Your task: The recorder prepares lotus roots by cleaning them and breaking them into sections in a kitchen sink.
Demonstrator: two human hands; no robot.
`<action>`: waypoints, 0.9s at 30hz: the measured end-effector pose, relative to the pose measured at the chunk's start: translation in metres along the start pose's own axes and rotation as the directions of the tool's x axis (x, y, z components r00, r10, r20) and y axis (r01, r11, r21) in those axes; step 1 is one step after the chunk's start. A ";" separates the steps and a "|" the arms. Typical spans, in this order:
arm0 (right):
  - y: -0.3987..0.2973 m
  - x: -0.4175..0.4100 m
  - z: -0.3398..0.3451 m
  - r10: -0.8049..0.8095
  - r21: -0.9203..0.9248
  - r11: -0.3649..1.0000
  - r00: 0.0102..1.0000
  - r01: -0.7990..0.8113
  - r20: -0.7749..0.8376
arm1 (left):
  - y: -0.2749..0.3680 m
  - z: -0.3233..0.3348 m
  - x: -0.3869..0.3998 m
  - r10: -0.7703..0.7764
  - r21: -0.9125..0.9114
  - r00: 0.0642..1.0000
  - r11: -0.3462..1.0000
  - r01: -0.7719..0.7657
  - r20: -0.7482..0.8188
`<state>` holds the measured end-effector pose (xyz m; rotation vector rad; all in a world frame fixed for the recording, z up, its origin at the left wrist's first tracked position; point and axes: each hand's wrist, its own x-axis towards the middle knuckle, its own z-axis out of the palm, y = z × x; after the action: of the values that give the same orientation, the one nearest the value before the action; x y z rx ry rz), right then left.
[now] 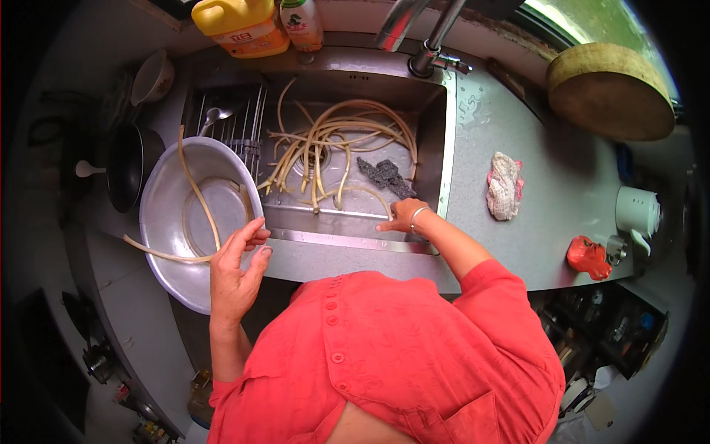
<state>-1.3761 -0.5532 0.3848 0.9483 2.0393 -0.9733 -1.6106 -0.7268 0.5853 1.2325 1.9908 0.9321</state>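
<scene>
Several long pale plant stems (327, 133) lie tangled in the stainless-steel sink (355, 225), over and around its drain. At the sink's front right, my right hand (406, 215), with a bracelet at the wrist, has the end of one curved stem (363, 190) between thumb and fingers. A dark grey steel-wool scourer (386, 175) lies just beyond that hand. My left hand (238, 263) is raised at the right rim of a metal basin (166, 277), fingers and thumb apart. Two stems (195, 186) run across the basin and pass behind this hand, which hides their meeting ends.
A rack (256, 119) with a ladle (215, 115) spans the sink's left side. The faucet (424, 58) stands behind the sink. On the right counter are a crumpled cloth (503, 186), a red plastic bag (588, 258) and a round wooden chopping board (610, 91). A black pan (130, 166) sits left.
</scene>
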 end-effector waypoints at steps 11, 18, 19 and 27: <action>-0.015 0.118 -0.043 -0.365 -0.310 0.916 0.853 0.256 -0.373 | -0.006 -0.013 0.007 -0.055 0.065 0.998 0.996 0.056 -0.023; -0.055 0.181 -0.014 -0.397 -0.590 0.772 0.904 0.235 -0.160 | -0.009 -0.019 0.000 -0.140 0.066 0.988 0.987 0.144 -0.058; -0.052 0.183 -0.010 -0.370 -0.612 0.760 0.920 0.220 -0.129 | -0.009 -0.018 -0.001 -0.149 0.065 0.988 0.986 0.152 -0.042; -0.043 0.073 -0.057 -0.514 -0.234 0.855 0.701 0.462 -0.494 | 0.005 0.007 0.009 -0.007 -0.009 0.997 1.000 0.008 0.073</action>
<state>-1.4628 -0.5019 0.3687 0.6788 2.9052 -0.9227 -1.6055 -0.7155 0.5843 1.2361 1.9303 0.8791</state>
